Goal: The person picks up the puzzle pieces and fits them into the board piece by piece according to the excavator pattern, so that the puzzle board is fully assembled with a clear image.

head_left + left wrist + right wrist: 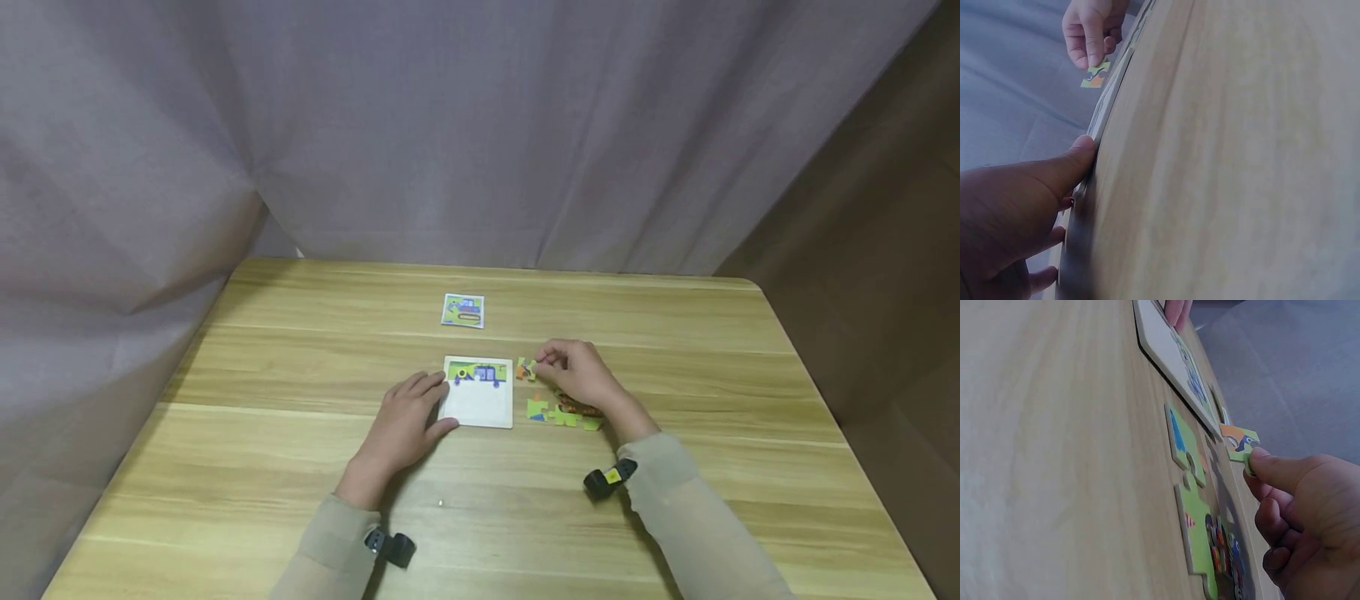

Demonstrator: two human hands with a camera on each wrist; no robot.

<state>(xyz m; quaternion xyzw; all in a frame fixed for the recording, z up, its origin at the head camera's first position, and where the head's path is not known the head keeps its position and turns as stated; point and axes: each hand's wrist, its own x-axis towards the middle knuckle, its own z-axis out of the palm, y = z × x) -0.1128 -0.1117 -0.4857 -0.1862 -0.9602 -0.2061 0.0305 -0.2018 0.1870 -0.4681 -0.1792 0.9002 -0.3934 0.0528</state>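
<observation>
A shallow white puzzle tray [477,408] lies on the table, with pieces showing a blue vehicle along its far side and bare board nearer the person. My left hand [406,423] rests at the tray's left side, its fingers on the edge and the thumb by the near corner. Right of the tray, my right hand [581,373] pinches a green and orange puzzle piece [1238,441] between thumb and fingers, held up off the table. Below that hand lie several loose puzzle pieces [537,408], partly hidden by the right wrist in the head view.
A small picture card [463,311] of a blue vehicle lies beyond the tray. The wooden table [300,350] reaches back to a grey curtain [420,133]. A tiny pale speck [441,502] sits on the tabletop between the forearms.
</observation>
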